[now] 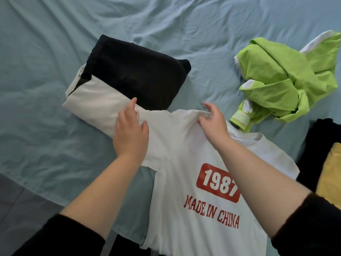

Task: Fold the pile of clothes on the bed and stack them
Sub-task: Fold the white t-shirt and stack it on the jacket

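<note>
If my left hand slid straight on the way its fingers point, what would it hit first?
The folded black-and-white garment, lying right ahead of the left hand; the fingertips may already touch it.

**Hand and Arm Position**

Left hand [131,131]: palm down, fingers straight, lying flat on the sleeve of the white T-shirt [171,178]. Right hand [212,121]: fingers curled, pinching a fold of the shirt at the shoulder. Both forearms [96,185] are bare and extended forward; dark sleeves [60,235] end near the elbows.
</note>
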The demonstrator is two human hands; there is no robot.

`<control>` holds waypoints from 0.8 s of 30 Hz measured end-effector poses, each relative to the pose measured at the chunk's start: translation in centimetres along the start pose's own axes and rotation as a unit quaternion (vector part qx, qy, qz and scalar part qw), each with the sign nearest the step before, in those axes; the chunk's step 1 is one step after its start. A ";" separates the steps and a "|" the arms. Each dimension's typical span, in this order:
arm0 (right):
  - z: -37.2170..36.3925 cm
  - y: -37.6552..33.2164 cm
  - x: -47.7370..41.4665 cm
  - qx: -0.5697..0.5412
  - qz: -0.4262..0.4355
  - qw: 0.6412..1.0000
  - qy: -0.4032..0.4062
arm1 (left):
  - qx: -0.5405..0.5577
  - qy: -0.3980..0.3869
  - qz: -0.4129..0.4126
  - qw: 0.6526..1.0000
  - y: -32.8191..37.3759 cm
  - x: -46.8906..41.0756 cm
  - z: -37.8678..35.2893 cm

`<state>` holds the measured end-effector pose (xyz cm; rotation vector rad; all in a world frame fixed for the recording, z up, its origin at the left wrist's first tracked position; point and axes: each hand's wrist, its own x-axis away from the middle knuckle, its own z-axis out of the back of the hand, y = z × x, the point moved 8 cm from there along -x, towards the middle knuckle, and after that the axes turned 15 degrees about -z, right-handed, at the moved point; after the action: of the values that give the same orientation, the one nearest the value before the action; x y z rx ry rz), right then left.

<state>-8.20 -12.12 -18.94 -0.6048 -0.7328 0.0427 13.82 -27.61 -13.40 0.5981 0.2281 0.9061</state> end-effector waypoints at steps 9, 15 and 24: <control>3.7 12.9 10.0 -0.029 -0.120 0.992 0.037 | -0.109 -0.332 -0.228 0.909 7.4 9.9 -9.9; 10.1 22.4 12.0 -0.160 -0.239 0.953 0.094 | -0.084 -0.401 -0.238 0.881 12.3 13.6 -15.2; 17.1 35.1 12.0 -0.315 -0.380 0.853 0.171 | -0.072 -0.448 -0.282 0.846 22.9 15.3 -22.7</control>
<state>-4.20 28.50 -20.33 -0.8738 -0.5849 -1.0571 -1.93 4.07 -17.81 0.7036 -0.4943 0.0094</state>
